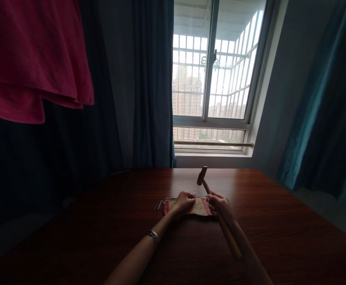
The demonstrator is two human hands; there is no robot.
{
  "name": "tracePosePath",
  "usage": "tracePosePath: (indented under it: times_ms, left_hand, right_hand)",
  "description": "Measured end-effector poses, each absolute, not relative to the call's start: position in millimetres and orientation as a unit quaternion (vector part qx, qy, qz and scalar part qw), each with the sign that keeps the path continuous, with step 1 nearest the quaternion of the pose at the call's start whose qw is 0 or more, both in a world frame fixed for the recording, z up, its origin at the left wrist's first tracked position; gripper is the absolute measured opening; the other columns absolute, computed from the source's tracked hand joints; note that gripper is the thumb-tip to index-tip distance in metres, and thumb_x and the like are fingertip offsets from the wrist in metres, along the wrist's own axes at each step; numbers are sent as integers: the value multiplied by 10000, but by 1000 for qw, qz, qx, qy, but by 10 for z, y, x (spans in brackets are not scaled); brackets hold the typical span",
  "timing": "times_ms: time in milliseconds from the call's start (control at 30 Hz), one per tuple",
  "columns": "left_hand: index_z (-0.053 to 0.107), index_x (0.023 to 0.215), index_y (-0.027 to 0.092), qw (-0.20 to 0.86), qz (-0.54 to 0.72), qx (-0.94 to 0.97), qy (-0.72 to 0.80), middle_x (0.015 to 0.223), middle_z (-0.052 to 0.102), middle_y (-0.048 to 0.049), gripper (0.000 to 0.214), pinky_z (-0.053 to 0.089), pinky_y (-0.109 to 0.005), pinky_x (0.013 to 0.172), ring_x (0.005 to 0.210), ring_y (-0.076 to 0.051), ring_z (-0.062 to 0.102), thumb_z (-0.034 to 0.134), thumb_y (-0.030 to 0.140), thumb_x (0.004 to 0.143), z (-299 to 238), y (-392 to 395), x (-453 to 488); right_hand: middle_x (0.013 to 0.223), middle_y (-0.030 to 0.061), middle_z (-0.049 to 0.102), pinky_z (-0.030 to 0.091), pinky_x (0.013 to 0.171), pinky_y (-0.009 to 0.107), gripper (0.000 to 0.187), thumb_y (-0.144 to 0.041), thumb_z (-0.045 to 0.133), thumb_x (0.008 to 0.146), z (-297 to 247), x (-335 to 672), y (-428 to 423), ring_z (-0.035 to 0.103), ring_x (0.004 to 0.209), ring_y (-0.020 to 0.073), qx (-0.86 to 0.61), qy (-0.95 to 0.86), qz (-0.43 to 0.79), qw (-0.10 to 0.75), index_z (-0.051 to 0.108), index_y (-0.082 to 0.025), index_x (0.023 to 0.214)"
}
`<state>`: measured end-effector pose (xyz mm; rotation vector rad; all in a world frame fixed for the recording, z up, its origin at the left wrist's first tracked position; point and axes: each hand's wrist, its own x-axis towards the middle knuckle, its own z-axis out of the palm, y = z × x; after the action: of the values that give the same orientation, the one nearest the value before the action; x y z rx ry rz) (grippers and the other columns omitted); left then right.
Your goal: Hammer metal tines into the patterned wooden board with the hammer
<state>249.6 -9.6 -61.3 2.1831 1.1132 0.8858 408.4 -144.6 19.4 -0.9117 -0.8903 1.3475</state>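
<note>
My right hand (219, 204) grips a hammer (230, 241) by its wooden handle. The hammer's metal head is raised above the table, up and to the left of that hand. My left hand (184, 202) is closed in a pinch at a short shiny metal pin (194, 195), too small to make out exactly. Under this hand lies a flat patterned piece (201, 206), beige with dark dots in the middle and pink-red at both ends. Beside its left end are several thin metal rods (158, 205), perhaps nails.
Everything rests on a dark reddish wooden table (116, 233). Behind its far edge is a sliding window (211, 71) with bars outside. Dark blue curtains (153, 87) hang by the window, and a pink-red cloth (33, 59) hangs at the upper left.
</note>
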Motion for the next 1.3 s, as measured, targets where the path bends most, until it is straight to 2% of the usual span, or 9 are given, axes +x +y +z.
tracePosePath:
  times_ms: [167,267,567,733,800,933,1100,1300]
  left_hand:
    - [712,799,153,281,317,806,414,799,693,-40,234,427,-247,680,736,-176,606,586,315,687,-640,-77,2498]
    - [704,889,151,297,330,802,400,843,698,-58,274,438,-244,668,754,-184,619,599,297,683,-643,-70,2498]
    - [599,1150,152,329,324,801,381,874,683,-82,560,461,-281,717,806,-218,625,703,345,635,-545,-109,2490]
    - [473,1288,182,356,307,811,348,1061,630,-96,783,443,-305,818,952,-237,592,754,404,592,-383,-42,2337]
    - [481,1277,184,374,281,819,333,1138,598,-97,791,425,-306,865,1024,-240,563,765,406,573,-293,28,2215]
    - [598,1137,205,391,226,832,321,1200,572,-71,608,394,-292,916,1107,-240,513,756,390,579,-162,139,1999]
    - [657,1040,202,393,205,841,309,1100,628,-46,481,386,-287,906,1062,-238,539,730,395,605,-172,120,1988]
    - [687,978,154,396,220,825,337,1001,661,-67,459,421,-290,811,925,-233,588,728,405,595,-223,77,2093]
  right_hand:
    - [585,-49,515,256,283,166,304,-299,689,596,88,4241,-1315,399,361,44,-421,-355,526,647,558,-153,829]
    - [574,-47,511,261,285,169,284,-315,684,590,-53,4350,-1243,400,361,45,-445,-342,499,660,559,-150,784]
    - [562,-50,508,242,283,173,253,-311,677,581,-285,4485,-1218,397,352,44,-462,-321,489,667,548,-156,734]
    - [569,-45,519,244,285,178,262,-317,679,564,-290,4496,-1218,398,351,46,-464,-314,496,663,550,-158,727]
    - [572,-42,522,246,286,178,260,-319,678,565,-295,4502,-1216,402,353,48,-466,-312,496,663,552,-156,724]
    - [567,-45,515,251,290,176,263,-317,679,567,-297,4507,-1218,403,358,49,-465,-311,493,666,554,-157,733]
    - [575,-42,518,249,293,177,268,-320,684,557,-283,4493,-1231,397,360,46,-464,-310,494,666,545,-158,720]
    - [573,-45,515,237,291,183,261,-322,676,549,-256,4462,-1256,393,360,47,-466,-310,496,664,536,-163,701]
